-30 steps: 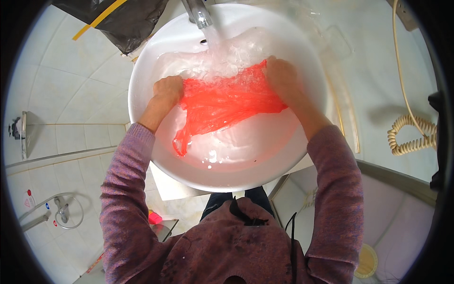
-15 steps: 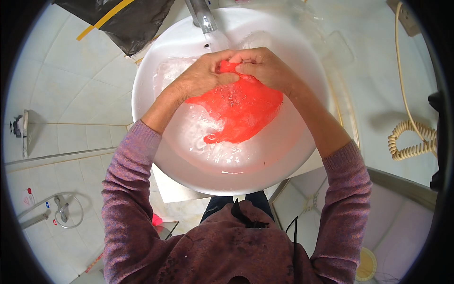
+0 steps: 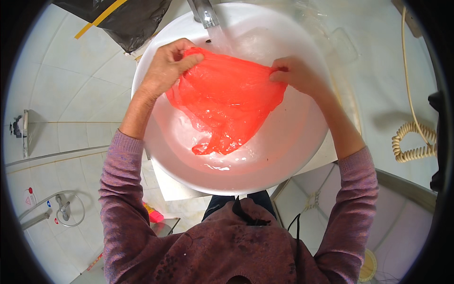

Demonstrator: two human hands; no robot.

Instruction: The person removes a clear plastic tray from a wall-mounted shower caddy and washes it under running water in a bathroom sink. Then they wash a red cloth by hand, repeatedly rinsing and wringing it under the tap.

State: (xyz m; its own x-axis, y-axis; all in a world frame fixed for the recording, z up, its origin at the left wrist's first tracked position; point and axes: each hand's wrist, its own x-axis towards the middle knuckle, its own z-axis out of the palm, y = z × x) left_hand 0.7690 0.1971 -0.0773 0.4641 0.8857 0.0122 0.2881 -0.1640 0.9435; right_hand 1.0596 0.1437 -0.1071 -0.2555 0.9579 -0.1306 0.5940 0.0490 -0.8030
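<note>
A thin, wet red plastic bag (image 3: 227, 99) is stretched between my hands over a white washbasin (image 3: 165, 173). My left hand (image 3: 168, 66) pinches its upper left corner between thumb and fingers. At the upper right corner my right hand (image 3: 298, 75) grips the edge, slightly blurred. The bag's gathered lower end hangs down to the water in the basin. Water runs from the chrome faucet (image 3: 205, 16) just behind the bag's top edge.
A black plastic bag (image 3: 127, 28) with a yellow strip hangs at the upper left. A coiled beige cord (image 3: 411, 142) is at the right. A shower mixer (image 3: 64, 208) is on the tiled wall at lower left. Something pink (image 3: 153, 214) lies below the basin.
My hands have moved apart from the middle, left and right, each keeping hold of the red plastic bag. Its top edge, bunched before, is now spread wide.
</note>
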